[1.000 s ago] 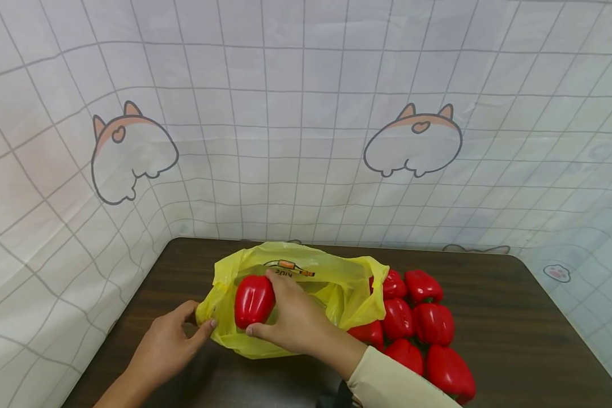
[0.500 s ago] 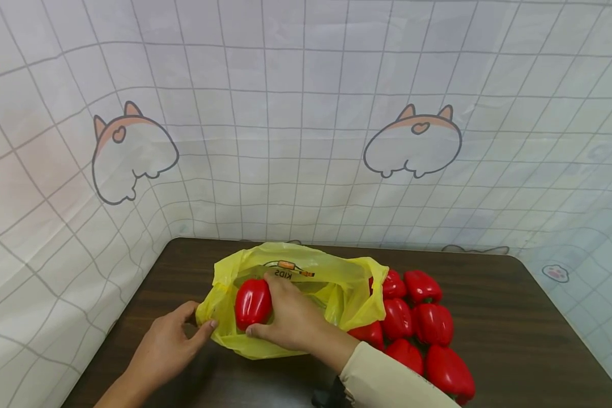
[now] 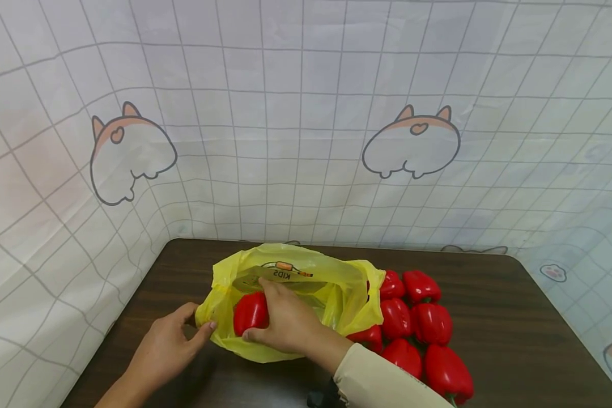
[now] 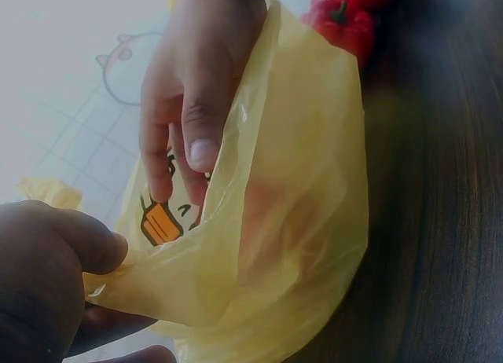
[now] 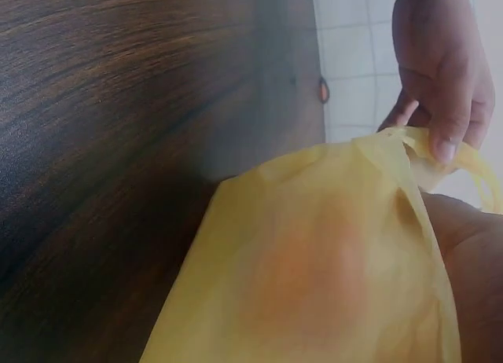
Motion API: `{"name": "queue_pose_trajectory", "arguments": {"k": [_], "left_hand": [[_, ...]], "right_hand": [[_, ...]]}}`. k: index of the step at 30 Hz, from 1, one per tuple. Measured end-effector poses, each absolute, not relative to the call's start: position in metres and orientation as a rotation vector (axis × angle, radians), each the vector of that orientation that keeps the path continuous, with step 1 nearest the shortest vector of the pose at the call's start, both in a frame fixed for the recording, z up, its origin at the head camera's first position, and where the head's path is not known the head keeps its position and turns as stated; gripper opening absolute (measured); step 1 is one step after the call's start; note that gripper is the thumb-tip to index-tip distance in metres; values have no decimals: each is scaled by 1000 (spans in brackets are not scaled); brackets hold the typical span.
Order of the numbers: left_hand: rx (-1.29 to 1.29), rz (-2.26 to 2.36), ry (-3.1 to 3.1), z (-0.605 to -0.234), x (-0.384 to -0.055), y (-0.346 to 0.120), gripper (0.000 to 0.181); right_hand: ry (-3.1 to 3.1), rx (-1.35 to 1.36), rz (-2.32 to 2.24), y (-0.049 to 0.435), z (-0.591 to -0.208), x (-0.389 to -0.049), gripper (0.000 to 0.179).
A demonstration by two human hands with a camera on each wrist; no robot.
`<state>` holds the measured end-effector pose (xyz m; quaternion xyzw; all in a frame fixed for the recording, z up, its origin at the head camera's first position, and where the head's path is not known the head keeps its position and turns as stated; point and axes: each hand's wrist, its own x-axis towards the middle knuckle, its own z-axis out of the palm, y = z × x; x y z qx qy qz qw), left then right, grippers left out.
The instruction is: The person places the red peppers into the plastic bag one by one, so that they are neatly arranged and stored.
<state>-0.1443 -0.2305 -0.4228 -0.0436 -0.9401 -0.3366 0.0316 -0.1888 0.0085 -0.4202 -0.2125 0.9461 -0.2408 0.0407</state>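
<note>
A yellow plastic bag (image 3: 285, 263) stands on the table with its mouth spread and printed lettering on its inner wall. At its left edge, my left hand (image 3: 165, 343) pinches the rim between thumb and fingers. My right hand (image 3: 290, 320) reaches into the mouth, its fingers pointing down and spread in the left wrist view. A red bell pepper (image 3: 250, 313) lies in the bag just below and beside those fingers, apparently out of their hold. Its lower part is hidden by the bag, and in the right wrist view it shows as a blurred reddish shape.
Several red bell peppers (image 3: 431, 324) stand grouped on the dark wooden table (image 3: 510, 334), right of the bag. The right sleeve (image 3: 377, 377) passes in front of them. A small black object (image 3: 321, 398) sits near the front. A white gridded cloth (image 3: 285, 141) hangs behind.
The pepper has sunk deeper into the bag, dropping relative to the right hand, which has lowered slightly and loosened around it. The left hand has stayed on the rim.
</note>
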Motion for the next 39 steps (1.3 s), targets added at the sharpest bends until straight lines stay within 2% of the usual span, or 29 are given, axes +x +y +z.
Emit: {"name": "queue_pose_trajectory", "arguments": {"k": [17, 27, 39], "left_hand": [[-140, -994, -2896, -422, -146, -230, 32], [-125, -985, -2905, -421, -148, -231, 31], [-117, -996, -2912, -427, -145, -231, 39]], "right_hand": [[2896, -801, -746, 29, -394, -164, 86], [2855, -1046, -742, 62, -384, -138, 77], [2753, -993, -848, 108, -360, -109, 72]]}}
